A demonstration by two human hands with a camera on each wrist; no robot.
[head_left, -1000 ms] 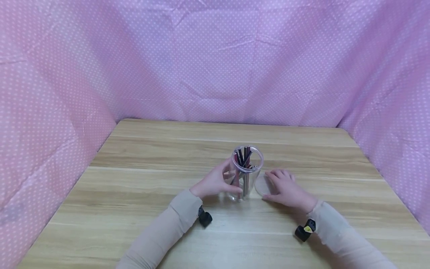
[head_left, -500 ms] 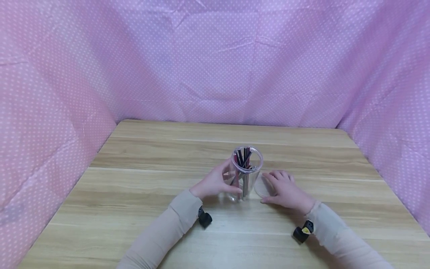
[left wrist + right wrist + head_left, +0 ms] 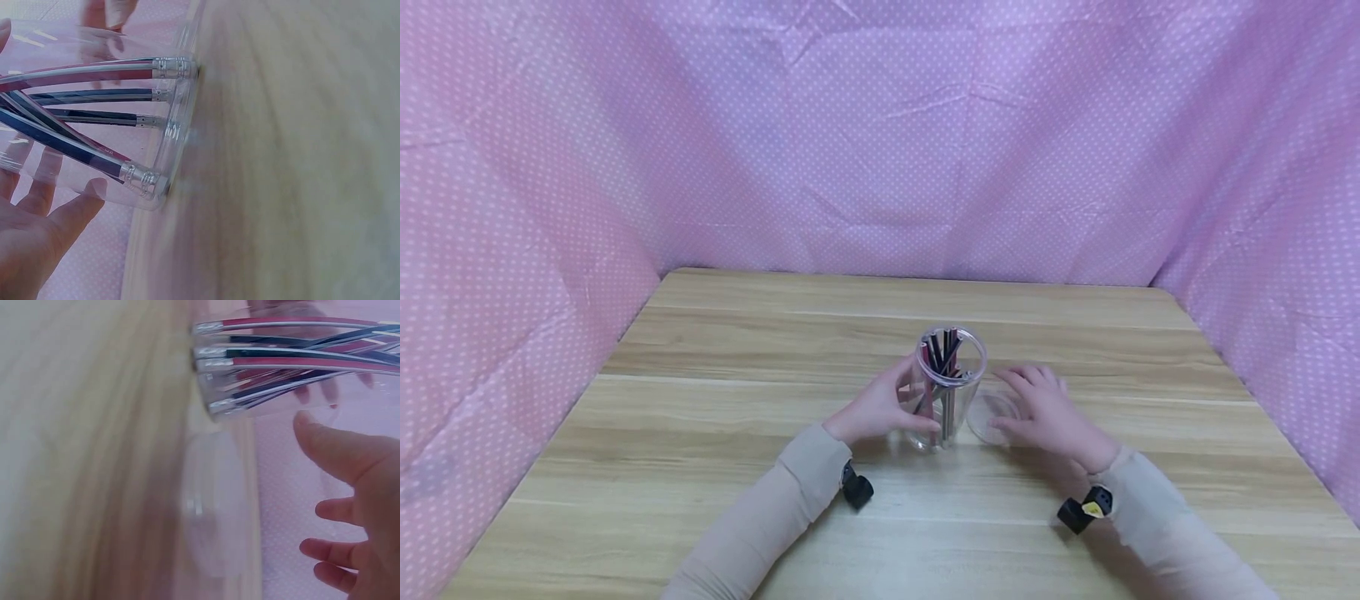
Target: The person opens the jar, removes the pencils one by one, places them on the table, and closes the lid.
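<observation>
A clear plastic jar (image 3: pixel 966 400) stands upright and uncovered on the table, holding several striped pencils (image 3: pixel 942 360) in red, black and silver. Metal ferrules at the pencils' lower ends (image 3: pixel 144 178) show through the wall in the left wrist view. My left hand (image 3: pixel 880 404) grips the jar from its left side, thumb in front and fingers behind. Flat on the table, just right of the jar, lies a round clear lid (image 3: pixel 988 419). Over the lid's right side hovers my right hand (image 3: pixel 1047 415), fingers spread with nothing in them; the right wrist view shows a gap between hand and lid (image 3: pixel 215 512).
The wood-grain table (image 3: pixel 737 358) stretches out on every side of the jar. Pink dotted cloth (image 3: pixel 880 150) hangs behind it and along both sides. Each wrist carries a small black camera, the left camera (image 3: pixel 856 487) close to the tabletop.
My right hand was on the lid, shifted it slightly left, then let go and rose to the right. The left hand and jar have stayed in place.
</observation>
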